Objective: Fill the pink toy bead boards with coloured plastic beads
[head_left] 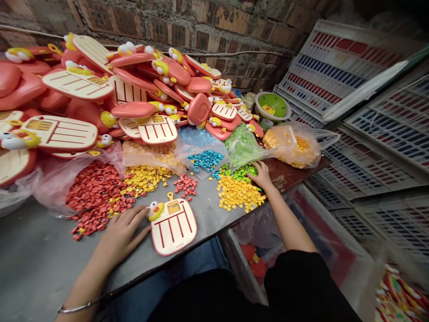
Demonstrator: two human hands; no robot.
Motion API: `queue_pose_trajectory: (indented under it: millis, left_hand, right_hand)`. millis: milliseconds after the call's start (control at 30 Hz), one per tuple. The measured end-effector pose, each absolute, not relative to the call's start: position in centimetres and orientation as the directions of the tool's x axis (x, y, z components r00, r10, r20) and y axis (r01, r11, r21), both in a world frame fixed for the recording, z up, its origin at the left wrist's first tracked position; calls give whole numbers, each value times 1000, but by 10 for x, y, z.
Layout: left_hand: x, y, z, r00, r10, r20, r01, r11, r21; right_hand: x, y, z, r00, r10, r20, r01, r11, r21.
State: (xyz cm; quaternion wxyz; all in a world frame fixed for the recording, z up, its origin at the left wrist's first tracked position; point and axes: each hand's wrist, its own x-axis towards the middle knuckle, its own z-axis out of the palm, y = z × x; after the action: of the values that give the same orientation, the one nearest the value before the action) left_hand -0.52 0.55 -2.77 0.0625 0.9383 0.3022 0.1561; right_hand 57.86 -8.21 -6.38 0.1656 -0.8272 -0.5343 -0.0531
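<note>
Flat on the grey table's front edge lies a cream toy board (pixel 174 228) with red slots, a small yellow window and a yellow bird head with bulging eyes. My left hand (pixel 125 235) rests at its left side, fingers stretched out, the fingertips and thumb at its edge. At the right, my right hand (pixel 261 176) is on the green pieces (pixel 244 171), fingers apart; whether a piece lies under its fingertips is too small to tell. Just in front of it spreads a heap of yellow round pieces (pixel 239 193). A small group of red pieces (pixel 186 185) sits behind the board.
Red pieces (pixel 97 192), yellow pieces (pixel 147 179) and blue pieces (pixel 206 160) spill from plastic bags. Behind them is a tall pile of similar toys (pixel 134 85). A tied bag (pixel 295 145), a green bowl (pixel 273 105) and stacked crates (pixel 335 67) stand right.
</note>
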Motion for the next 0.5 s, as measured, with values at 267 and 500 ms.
queue_pose_trajectory:
  millis: [267, 500]
  left_hand:
    - [-5, 5, -25, 762, 599, 247, 558, -800, 219]
    - [-4, 5, -24, 771, 570, 283, 540, -821, 184]
  right_hand:
    - [576, -65, -59, 455, 835, 309, 889, -410, -202]
    - [566, -48, -43, 550, 823, 144, 829, -558, 21]
